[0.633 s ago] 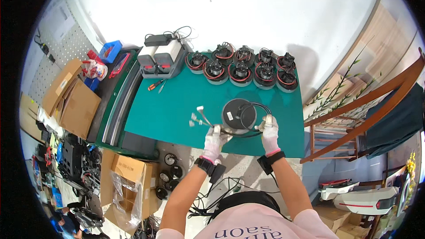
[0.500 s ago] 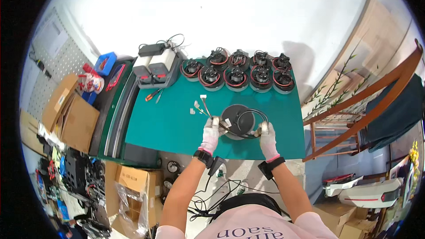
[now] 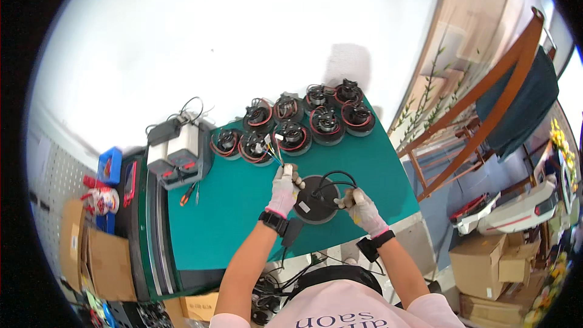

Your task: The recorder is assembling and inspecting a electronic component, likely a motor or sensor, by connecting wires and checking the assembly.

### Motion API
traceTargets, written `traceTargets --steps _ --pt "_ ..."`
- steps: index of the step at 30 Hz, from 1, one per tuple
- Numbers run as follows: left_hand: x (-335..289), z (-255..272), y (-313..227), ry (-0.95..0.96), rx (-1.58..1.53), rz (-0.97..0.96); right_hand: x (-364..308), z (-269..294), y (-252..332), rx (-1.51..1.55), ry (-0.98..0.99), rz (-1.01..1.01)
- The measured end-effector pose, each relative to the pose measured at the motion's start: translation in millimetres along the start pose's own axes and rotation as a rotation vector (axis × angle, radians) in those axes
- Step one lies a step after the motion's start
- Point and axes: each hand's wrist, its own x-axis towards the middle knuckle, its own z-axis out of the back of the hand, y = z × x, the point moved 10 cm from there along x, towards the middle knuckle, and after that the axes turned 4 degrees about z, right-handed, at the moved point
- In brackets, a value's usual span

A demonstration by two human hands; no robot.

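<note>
A round black wheel-like motor [image 3: 317, 214] lies flat on the green-topped table [image 3: 243, 222], with a small white label on its face. Its thick black cable [image 3: 340, 173] rises in a loop. My gloved left hand [image 3: 285, 188], to the left of the motor, is closed around the cable's end. Thin coloured wires with white connectors [image 3: 279, 137] stick out beyond its fingers. At the motor's right side, my gloved right hand [image 3: 362, 206] pinches the cable near the loop's lower right end. Both gloves are whitish with pink cuffs.
Several similar motors [image 3: 328, 123] with coiled red and black cables stand along the table's back. A grey and white device [image 3: 181, 152] sits at the back left, near an orange-handled screwdriver [image 3: 187, 195]. A wooden chair [image 3: 486, 94] stands to the right; cardboard boxes [image 3: 109, 261] are at left.
The view has turned, so the table appears tilted. My left hand now holds the wire ends higher, toward the back motors. The cable loop stands more open between my hands.
</note>
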Motion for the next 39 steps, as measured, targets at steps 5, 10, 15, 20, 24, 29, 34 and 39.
traceTargets --steps 5,10,15,20,24,29,34,39 --pt "-5 -34 -12 0.244 0.351 -0.080 -18 -15 13 0.001 -0.032 0.084" --pt "12 -49 -17 0.352 0.366 -0.020 -23 -23 18 -0.158 -0.114 0.058" --pt "4 -69 -28 0.371 0.426 -0.032 -24 -36 30 -0.387 -0.124 0.115" --pt "-19 -112 -45 0.557 0.632 -0.223 -28 -44 35 -0.637 -0.173 0.161" --pt "-3 -120 -41 0.525 0.815 -0.123 -28 -51 36 -0.870 -0.214 0.083" --pt "-25 -163 -23 0.925 1.267 -0.385 -25 -80 47 -1.356 -0.097 0.110" --pt "-17 -145 29 0.992 1.818 0.038 -16 -69 43 -1.523 -0.048 0.127" --pt "-24 -137 32 0.938 1.895 0.183 -18 -54 47 -1.210 -0.136 0.400"
